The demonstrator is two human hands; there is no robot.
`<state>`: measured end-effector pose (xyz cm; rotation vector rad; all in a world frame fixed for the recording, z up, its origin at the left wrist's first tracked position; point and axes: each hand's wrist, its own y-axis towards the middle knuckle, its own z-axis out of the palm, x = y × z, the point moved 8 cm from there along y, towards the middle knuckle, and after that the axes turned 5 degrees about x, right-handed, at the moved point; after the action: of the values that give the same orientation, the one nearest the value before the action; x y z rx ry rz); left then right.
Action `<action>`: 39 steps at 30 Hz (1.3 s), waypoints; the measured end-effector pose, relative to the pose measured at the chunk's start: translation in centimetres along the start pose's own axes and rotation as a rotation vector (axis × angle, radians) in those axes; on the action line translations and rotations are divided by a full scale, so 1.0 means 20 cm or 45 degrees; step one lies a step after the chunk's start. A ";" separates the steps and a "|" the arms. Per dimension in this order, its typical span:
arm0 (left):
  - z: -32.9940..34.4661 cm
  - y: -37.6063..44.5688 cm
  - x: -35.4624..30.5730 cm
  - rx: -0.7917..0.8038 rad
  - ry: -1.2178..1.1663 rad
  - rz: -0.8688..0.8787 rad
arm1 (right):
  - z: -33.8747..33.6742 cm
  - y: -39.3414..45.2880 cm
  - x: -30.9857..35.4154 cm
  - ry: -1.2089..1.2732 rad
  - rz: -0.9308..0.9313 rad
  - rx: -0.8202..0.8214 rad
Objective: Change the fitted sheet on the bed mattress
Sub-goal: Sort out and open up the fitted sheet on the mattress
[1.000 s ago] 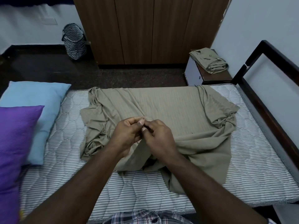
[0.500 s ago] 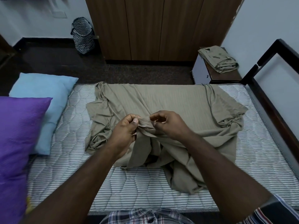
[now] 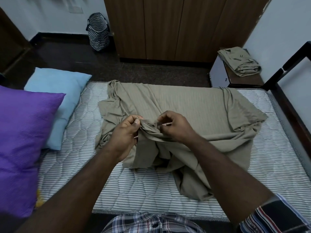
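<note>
Two hands work the same gathered edge of the olive sheet (image 3: 181,105), which lies rumpled across the middle of the bare mattress (image 3: 80,165). A second ago they met over one bunched spot; now they have drawn apart along the hem, so a short length of edge runs between them. The left hand (image 3: 124,137) pinches the hem between thumb and forefinger, its other fingers curled. The right hand (image 3: 175,127), toward 3 o'clock of it, has its fingers curled over the fabric and nips the same edge. I judge this as feeding along the elastic border to find a corner; no corner is yet fitted.

The sheet looks thin, limp and faintly ribbed, falling in soft folds. The mattress is quilted, with fine dark stripes. At 9 o'clock lie a glossy purple pillow (image 3: 23,142) and a pale blue pillow (image 3: 58,98). At 2 o'clock a folded olive cloth (image 3: 239,61) rests on a bedside stand.
</note>
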<state>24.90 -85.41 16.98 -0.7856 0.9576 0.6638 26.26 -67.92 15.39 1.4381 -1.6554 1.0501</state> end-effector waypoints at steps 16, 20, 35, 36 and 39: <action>-0.07 -0.04 -0.04 -0.105 -0.066 0.122 | 0.24 0.03 -0.11 -0.549 -0.016 0.644; -0.09 -0.08 -0.05 -0.093 -0.064 0.124 | 0.31 -0.02 -0.17 -0.673 0.116 0.847; -0.44 -0.14 0.11 -0.406 -0.410 0.160 | 0.29 -0.23 -0.63 -0.683 0.528 0.367; -0.47 -0.13 0.15 -0.468 -0.430 0.140 | 0.31 -0.29 -0.68 -0.604 0.568 0.281; -0.53 -0.14 0.31 -0.639 -0.445 0.037 | 0.49 -0.47 -0.82 -0.497 0.667 0.229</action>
<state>24.80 -94.75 8.55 -1.0523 0.4842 1.0496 37.97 -70.26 -2.17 1.4209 -2.3576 1.2807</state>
